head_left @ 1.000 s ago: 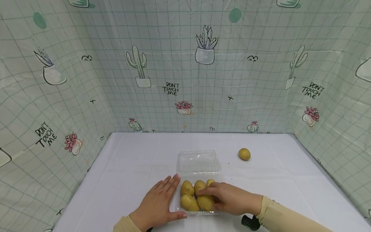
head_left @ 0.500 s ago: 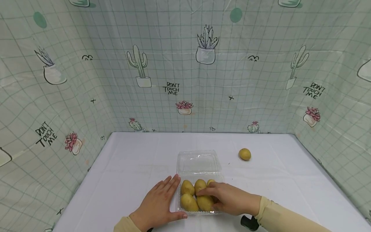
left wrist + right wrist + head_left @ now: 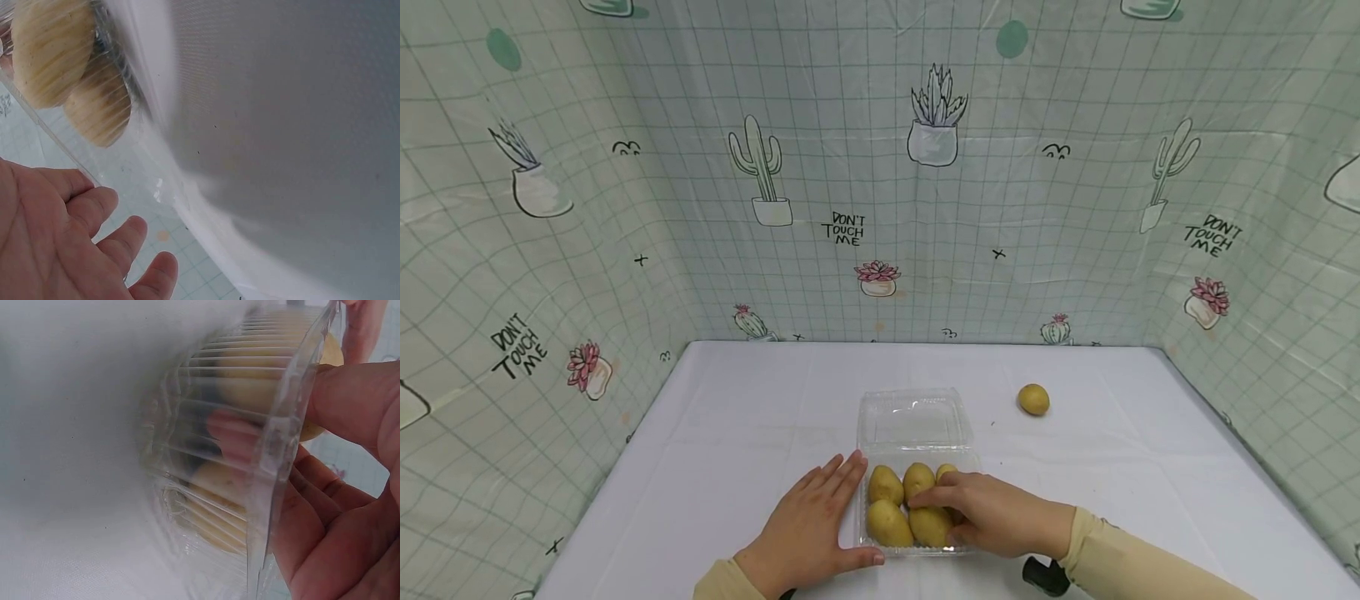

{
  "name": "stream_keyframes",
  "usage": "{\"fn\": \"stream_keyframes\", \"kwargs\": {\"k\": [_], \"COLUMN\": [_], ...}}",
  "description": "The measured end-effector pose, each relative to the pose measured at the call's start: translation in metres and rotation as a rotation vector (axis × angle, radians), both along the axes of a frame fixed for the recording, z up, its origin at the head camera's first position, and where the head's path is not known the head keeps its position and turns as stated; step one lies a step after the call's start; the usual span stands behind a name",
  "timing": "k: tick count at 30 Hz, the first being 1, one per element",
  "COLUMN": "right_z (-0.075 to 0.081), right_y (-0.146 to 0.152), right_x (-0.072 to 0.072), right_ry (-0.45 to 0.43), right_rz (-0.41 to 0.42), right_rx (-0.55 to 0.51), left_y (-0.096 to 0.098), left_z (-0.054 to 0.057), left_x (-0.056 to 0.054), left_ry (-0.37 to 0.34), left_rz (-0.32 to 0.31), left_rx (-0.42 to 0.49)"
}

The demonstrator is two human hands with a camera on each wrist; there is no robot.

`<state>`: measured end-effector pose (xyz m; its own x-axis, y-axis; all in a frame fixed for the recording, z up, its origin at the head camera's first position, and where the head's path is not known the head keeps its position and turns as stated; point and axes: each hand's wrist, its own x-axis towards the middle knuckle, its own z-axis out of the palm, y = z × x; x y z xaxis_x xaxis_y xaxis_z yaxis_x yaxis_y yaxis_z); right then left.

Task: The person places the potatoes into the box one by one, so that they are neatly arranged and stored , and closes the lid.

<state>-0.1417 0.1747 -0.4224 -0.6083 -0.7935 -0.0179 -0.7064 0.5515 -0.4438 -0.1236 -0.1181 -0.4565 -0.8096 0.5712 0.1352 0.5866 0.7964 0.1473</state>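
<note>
A clear plastic clamshell box holds several yellow potatoes, its lid folded back away from me. My left hand lies along the box's left side with straight fingers and the thumb at the front corner. My right hand reaches over the right side and grips the front potato right of the middle. In the right wrist view the thumb crosses the rim and a fingertip shows through the clear wall. A back right potato is partly hidden by this hand.
One loose potato lies on the white tablecloth, behind and right of the box. A dark object sits under the right wrist. Patterned fabric walls in the back and both sides.
The gripped potato and the front left potato have shifted very slightly. Both hands stay almost in place.
</note>
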Motion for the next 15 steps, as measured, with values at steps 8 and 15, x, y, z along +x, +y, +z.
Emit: {"fn": "stream_keyframes", "kwargs": {"k": [8, 15], "right_z": [0.0003, 0.0012], "right_y": [-0.0002, 0.0000], "right_x": [0.0013, 0.0018], "right_ry": [0.031, 0.050], "right_rz": [0.005, 0.011], "right_rx": [-0.001, -0.011], "left_y": [-0.0002, -0.0003], "left_z": [0.0010, 0.0008], "left_x": [0.0003, -0.0001], "left_ry": [-0.014, -0.016], "left_rz": [0.002, 0.002], "left_rx": [-0.005, -0.008]}}
